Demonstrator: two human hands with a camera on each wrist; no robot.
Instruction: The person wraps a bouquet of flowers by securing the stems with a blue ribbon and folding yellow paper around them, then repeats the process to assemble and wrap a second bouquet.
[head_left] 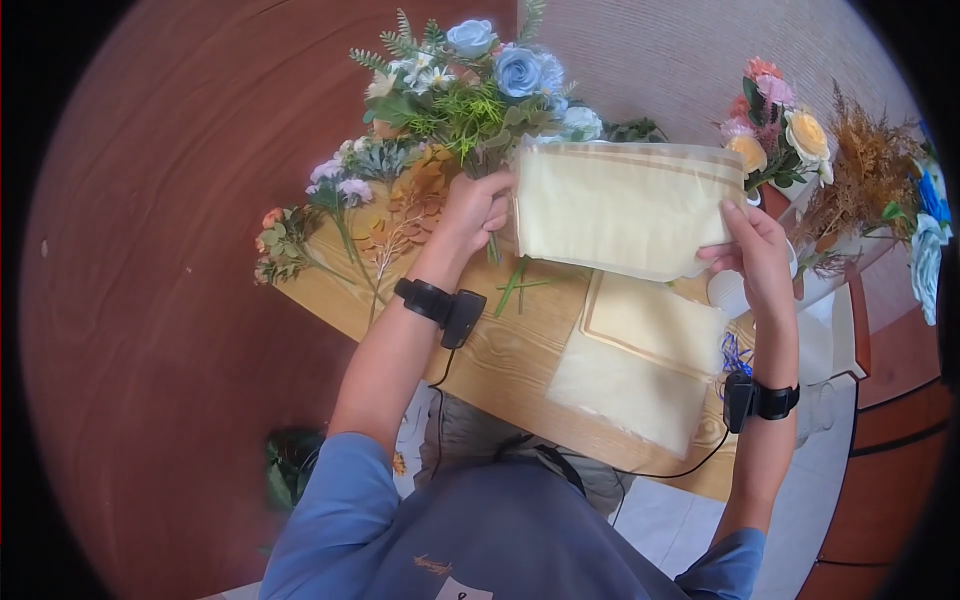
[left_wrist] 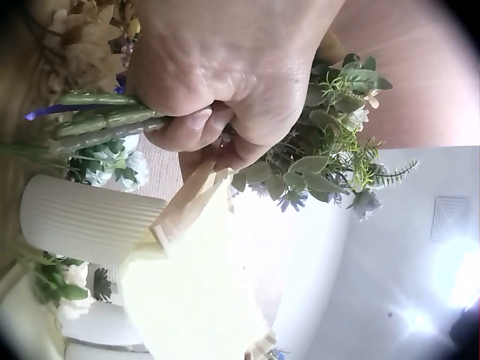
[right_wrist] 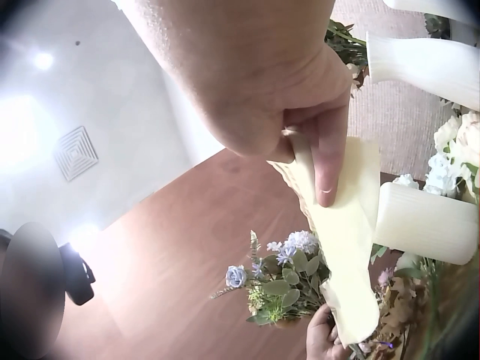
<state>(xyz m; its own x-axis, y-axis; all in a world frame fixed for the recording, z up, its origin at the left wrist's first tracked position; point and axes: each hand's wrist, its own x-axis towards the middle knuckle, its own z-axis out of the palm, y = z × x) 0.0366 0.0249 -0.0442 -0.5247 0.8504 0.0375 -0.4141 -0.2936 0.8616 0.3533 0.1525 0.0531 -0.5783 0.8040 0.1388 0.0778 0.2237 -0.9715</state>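
Note:
My left hand point(head_left: 472, 212) grips a bouquet of artificial flowers point(head_left: 518, 72) by its green stems point(left_wrist: 112, 120), which stick out below the fist. Blue roses, white daisies and leafy sprigs make up the bouquet. The same hand also pinches the left edge of a cream sheet of wrapping paper point(head_left: 620, 210) with a tan border stripe. At the sheet's other end, my right hand point(head_left: 757, 250) pinches the edge between thumb and fingers. The paper is stretched out between both hands, beside the bouquet and above the wooden table.
More cream wrapping sheets point(head_left: 640, 375) lie on the table near its front edge, with blue ribbon point(head_left: 735, 352) beside them. Loose flower stems point(head_left: 345, 215) lie at the left. Pink and yellow flowers point(head_left: 800, 130) and dried brown foliage point(head_left: 855, 175) stand at the right, near white ribbed vases point(right_wrist: 427, 223).

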